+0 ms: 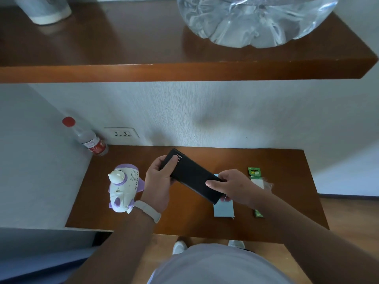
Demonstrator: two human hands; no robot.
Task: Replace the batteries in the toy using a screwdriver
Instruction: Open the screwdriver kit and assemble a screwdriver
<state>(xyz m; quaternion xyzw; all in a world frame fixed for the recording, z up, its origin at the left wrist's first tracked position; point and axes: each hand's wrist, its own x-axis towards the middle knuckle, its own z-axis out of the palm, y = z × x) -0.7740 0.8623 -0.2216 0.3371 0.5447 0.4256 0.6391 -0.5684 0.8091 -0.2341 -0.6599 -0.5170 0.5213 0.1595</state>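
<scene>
In the middle of the frame a black case (193, 177) is held slantwise above the wooden table (184, 220). The left hand (159, 181) grips its upper-left end and the right hand (231, 186) pinches its lower-right end, thumb on top. The white and purple toy (125, 186) sits on the table just left of the left hand, and a green battery pack (254, 174) lies at centre right (partly hidden by the right wrist).

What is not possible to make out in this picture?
Head view:
- case contents: nothing shows; left hand and right hand cover its ends.
- battery pack: partly behind the right arm, print too small.
- blue box: partly behind the case.
- jug: cut off by the top edge.
</scene>
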